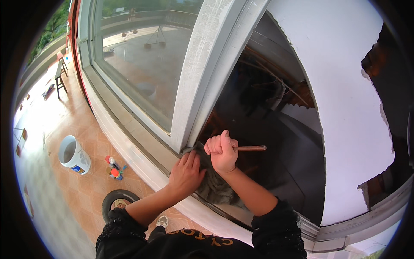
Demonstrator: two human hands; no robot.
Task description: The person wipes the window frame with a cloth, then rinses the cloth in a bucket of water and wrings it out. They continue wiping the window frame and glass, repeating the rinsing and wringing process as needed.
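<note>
My right hand point(222, 152) is a fist around a thin tool with a reddish-brown handle point(254, 148). The handle sticks out to the right, and the tool's other end points toward the foot of the white window frame point(189, 106). Just to the left, my left hand point(187, 174) bears down on a grey cloth point(216, 189) at the sill, fingers close together. Some cloth bunches past the fingertips against the frame's lower corner. The rest of it drapes along the track below my right wrist. What the tool's tip touches is hard to make out.
A glass pane point(145, 64) fills the left of the window; a broken-edged white panel point(349, 113) stands at right. On the tiled floor are a white bucket point(82, 160), several small bottles and cans point(114, 168), and a tyre point(108, 202). A wooden bench point(59, 76) stands farther off.
</note>
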